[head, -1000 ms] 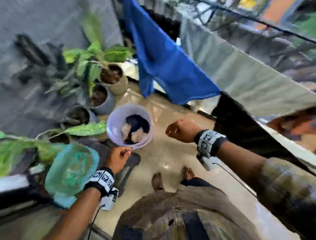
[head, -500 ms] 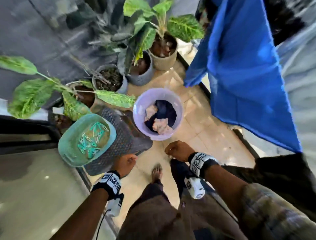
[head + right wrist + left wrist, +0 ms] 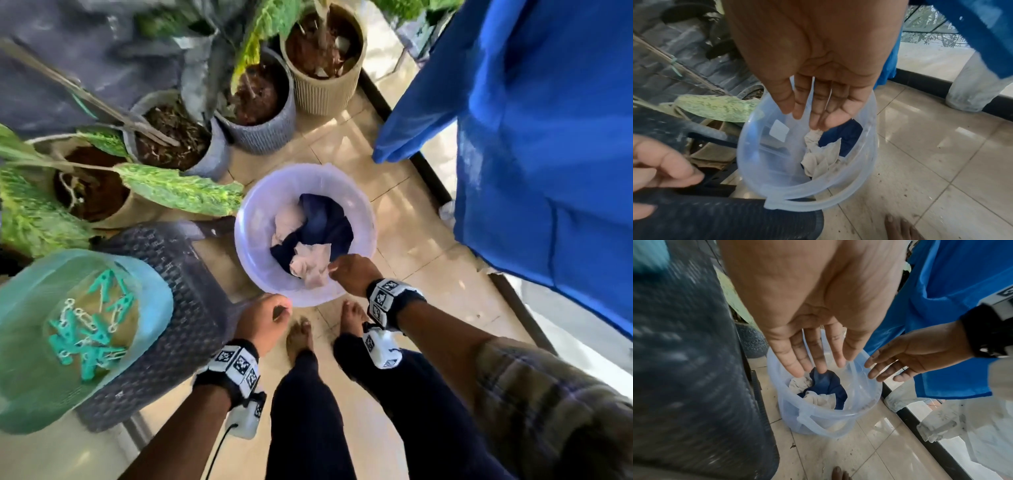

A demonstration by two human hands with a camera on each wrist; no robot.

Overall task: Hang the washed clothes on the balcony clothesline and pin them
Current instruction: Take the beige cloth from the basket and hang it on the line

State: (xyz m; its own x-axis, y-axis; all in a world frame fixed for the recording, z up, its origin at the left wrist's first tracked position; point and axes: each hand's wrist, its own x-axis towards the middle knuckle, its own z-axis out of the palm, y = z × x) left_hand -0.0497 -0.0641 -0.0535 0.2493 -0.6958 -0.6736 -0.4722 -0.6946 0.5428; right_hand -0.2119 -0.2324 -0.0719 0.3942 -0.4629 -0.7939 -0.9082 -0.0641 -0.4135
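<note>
Head view looks straight down into a translucent bucket (image 3: 255, 253) standing on the tiled floor (image 3: 404, 240), with a pale cloth (image 3: 313, 262) and a dark navy garment (image 3: 329, 222) bunched at its bottom. The right hand (image 3: 354, 274) reaches over the near rim with fingers extended, relaxed and empty; in the right wrist view its fingertips (image 3: 819, 121) sit at the top of the pale cloth, though whether they touch it is hard to tell. The left hand (image 3: 263, 320) hovers just outside the near rim; the left wrist view shows its fingers (image 3: 789, 356) straight and spread above the bucket, holding nothing. A blue cloth (image 3: 534, 144) hangs at the right, its top cut off by the frame, so the line carrying it is out of sight. At the left, a teal tub (image 3: 150, 291) holding green and white clothespins (image 3: 90, 329) rests on a dark woven stool (image 3: 191, 308), both blurred. Potted plants (image 3: 253, 102) crowd behind the bucket. Bare feet (image 3: 299, 337) stand near it.
</note>
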